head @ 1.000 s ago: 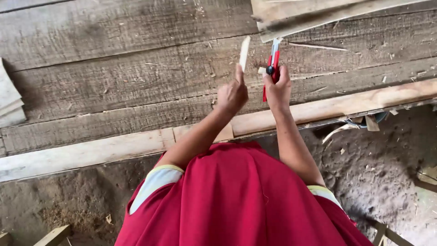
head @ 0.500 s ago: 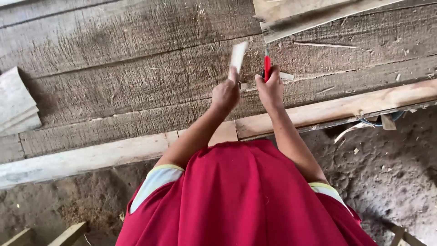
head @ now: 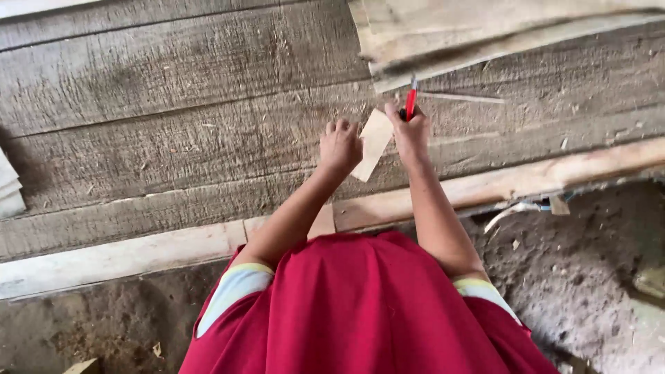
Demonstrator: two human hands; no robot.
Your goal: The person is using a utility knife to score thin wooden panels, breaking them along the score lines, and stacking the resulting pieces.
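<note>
We hold a flat, pale, roughly rectangular piece of thin wood (head: 374,143) in the left hand (head: 339,147). The fingers (head: 341,127) are curled into a closed fist along the piece's left edge; the exact contact on the underside is hidden from us. The piece slants, upper end up-right of the grip, lower corner just below and right of the knuckles.

The right hand (head: 411,133) sits just right of the wood piece, touching or nearly touching its upper right edge. It is closed around a slim red-handled tool with a blue tip (head: 411,101), which stands out above the grip, pointing away from us. We cannot tell whether the tool is a knife or a marker.

Directly above the tool tip lies a stack of pale, thin wooden slats (head: 499,34). Under both hands run weathered grey wooden planks (head: 173,111). Below the wrists, a lighter, fresher timber beam (head: 554,176) crosses, and nearer us, bare earth ground (head: 582,277).
</note>
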